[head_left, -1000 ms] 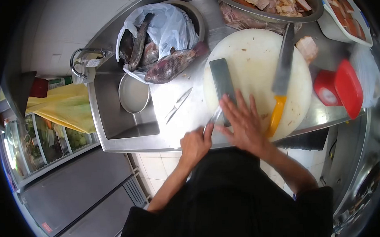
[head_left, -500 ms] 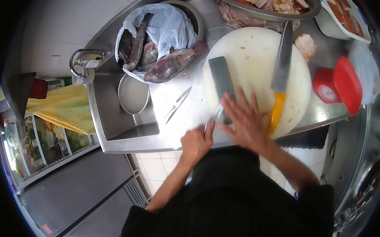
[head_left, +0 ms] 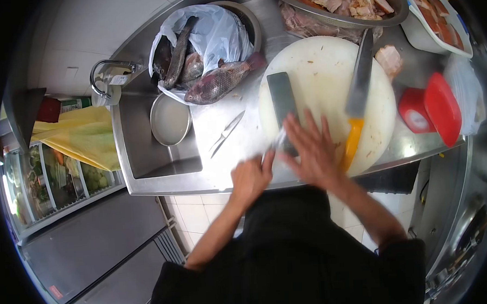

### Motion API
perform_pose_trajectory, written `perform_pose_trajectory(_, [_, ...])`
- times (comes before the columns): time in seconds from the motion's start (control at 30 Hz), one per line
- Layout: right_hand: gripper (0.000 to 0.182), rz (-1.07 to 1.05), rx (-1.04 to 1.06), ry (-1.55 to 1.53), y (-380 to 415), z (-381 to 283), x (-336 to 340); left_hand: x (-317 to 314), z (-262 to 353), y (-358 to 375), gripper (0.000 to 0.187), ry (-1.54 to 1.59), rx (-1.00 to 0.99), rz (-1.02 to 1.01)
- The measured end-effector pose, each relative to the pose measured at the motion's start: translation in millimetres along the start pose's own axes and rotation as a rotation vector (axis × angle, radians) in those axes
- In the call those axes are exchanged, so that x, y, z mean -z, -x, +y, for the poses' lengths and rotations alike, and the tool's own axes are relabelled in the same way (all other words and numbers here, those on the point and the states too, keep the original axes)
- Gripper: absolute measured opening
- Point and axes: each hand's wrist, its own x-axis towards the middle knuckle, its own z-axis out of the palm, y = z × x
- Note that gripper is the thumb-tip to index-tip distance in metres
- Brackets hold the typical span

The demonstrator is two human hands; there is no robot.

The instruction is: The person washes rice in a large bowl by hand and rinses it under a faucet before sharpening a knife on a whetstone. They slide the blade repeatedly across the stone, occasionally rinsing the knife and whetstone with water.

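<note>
My left hand point(head_left: 250, 179) is closed around the handle of a small knife point(head_left: 280, 141), its blade blurred over the lower end of a dark whetstone point(head_left: 282, 96). The whetstone lies on the left part of a round white cutting board point(head_left: 318, 67). Stretched out and spread, the fingers of my right hand point(head_left: 315, 157) lie over the stone's lower end by the blade. Whether they press on the blade cannot be made out. A large knife point(head_left: 361, 73) with a yellow handle rests on the board's right side. Left of the board, a small pointed metal tool point(head_left: 229, 132) lies on the steel counter.
Whole fish point(head_left: 219, 83) lie in and beside a plastic bag point(head_left: 222, 33) in a metal basin. At left is a sink point(head_left: 139, 118) holding a round pan point(head_left: 170, 120). Cut meat fills a bowl point(head_left: 357, 21) behind the board. A red container point(head_left: 443, 110) stands at right.
My hands stay at the whetstone, with only slight shifts of the knife and fingers. The whole view has shifted a little.
</note>
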Motion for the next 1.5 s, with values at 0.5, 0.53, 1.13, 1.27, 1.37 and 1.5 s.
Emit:
perform_pose_trajectory(0.5, [0.067, -0.030, 0.039, 0.053, -11.3, 5.9, 1.6, 4.3, 1.2, -9.4, 0.057, 0.006, 0.084, -0.080])
perform_pose_trajectory(0.53, [0.067, -0.027, 0.034, 0.040, -12.8, 4.9, 2.4, 3.9, -0.4, 8.8, 0.053, 0.018, 0.089, -0.074])
perform_pose_trajectory(1.13, [0.068, 0.014, 0.019, 0.003, -11.9, 4.1, -4.5, 8.7, 5.0, -14.2, 0.058, -0.013, 0.115, -0.053])
perform_pose_trajectory(1.27, [0.072, 0.152, 0.022, 0.216, -98.7, 49.6, -7.6, 20.7, 36.0, -104.8, 0.056, -0.001, 0.089, 0.067])
perform_pose_trajectory(1.37, [0.075, 0.046, -0.010, 0.293, -120.4, 59.5, -0.3, 20.8, 36.7, -128.9, 0.054, 0.025, 0.074, 0.107])
perform_pose_trajectory(1.5, [0.084, 0.035, -0.028, 0.280, -113.7, 59.3, -2.4, 22.8, 37.8, -124.8, 0.054, 0.044, 0.058, 0.134])
